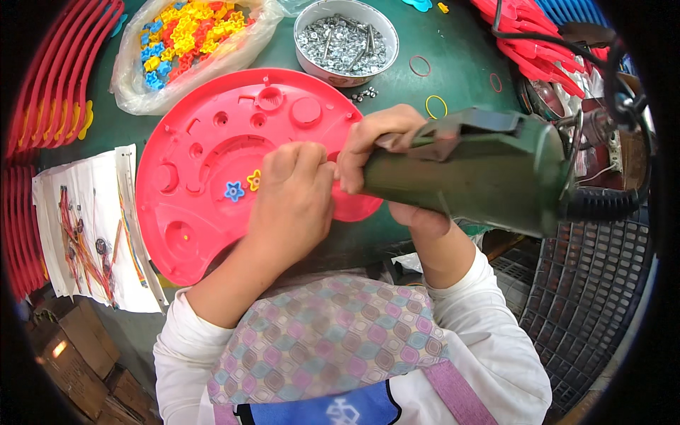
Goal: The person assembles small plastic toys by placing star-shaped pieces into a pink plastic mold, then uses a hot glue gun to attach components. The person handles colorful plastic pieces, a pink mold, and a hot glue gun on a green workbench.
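Note:
A curved pink plastic shell (234,221) lies on the table with its moulded posts and recesses facing up. My right hand (382,145) is wrapped round a green power screwdriver (467,173), held nearly level with its thick end to the right. Over the shell, my left hand (294,195) is closed in a pinch, its fingertips meeting those of my right hand near the screwdriver's front end. What the left fingers hold is hidden, as is the tool's tip. Beside the left hand, a blue star piece (234,190) and a yellow star piece (253,180) sit in the shell.
A plastic bag of coloured star pieces (188,42) and a white bowl of screws (347,39) stand behind the shell. Several loose screws (365,94) lie by the bowl. Stacked pink parts (60,71) and wires on a white sheet (88,234) are at left. A black hose (602,205) hangs right.

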The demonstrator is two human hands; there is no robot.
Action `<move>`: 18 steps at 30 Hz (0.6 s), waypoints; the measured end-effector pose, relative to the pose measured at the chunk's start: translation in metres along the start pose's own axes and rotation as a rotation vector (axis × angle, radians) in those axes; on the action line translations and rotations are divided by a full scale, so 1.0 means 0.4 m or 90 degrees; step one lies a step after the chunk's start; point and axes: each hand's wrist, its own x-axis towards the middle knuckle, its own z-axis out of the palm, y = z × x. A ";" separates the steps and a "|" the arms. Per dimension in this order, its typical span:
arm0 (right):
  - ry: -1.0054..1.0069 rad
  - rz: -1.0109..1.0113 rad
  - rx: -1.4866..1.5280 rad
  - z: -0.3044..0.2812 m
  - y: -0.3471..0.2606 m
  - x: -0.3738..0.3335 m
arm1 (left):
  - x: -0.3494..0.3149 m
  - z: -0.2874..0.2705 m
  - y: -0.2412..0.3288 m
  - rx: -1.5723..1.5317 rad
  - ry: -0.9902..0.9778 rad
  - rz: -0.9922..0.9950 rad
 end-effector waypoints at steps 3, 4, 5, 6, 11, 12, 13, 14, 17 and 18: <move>0.098 -0.048 0.015 0.012 0.019 0.003 | 0.002 0.005 -0.004 0.015 -0.005 0.011; 0.179 -0.038 0.001 0.023 0.017 -0.003 | -0.001 0.004 -0.003 0.020 -0.011 0.012; 0.235 -0.013 -0.026 0.021 0.011 -0.008 | -0.002 0.004 -0.004 0.007 -0.010 0.010; 0.290 0.012 -0.051 0.019 0.005 -0.012 | -0.001 0.005 -0.007 -0.006 -0.008 0.008; 0.357 -0.079 0.128 0.005 -0.067 -0.033 | 0.005 -0.006 -0.051 -0.220 0.113 -0.033; 0.305 -0.107 0.127 0.022 -0.085 -0.037 | 0.000 -0.023 -0.058 -0.361 0.175 -0.075; 0.257 -0.142 0.122 0.039 -0.098 -0.040 | -0.009 -0.036 -0.062 -0.451 0.247 -0.110; 0.200 -0.138 0.143 0.057 -0.095 -0.049 | -0.020 -0.056 -0.061 -0.476 0.311 -0.128; 0.095 -0.097 0.170 0.129 -0.073 -0.063 | -0.084 -0.111 -0.048 -0.458 0.426 -0.176; 0.096 -0.064 0.157 0.147 -0.068 -0.070 | -0.111 -0.126 -0.046 -0.444 0.449 -0.190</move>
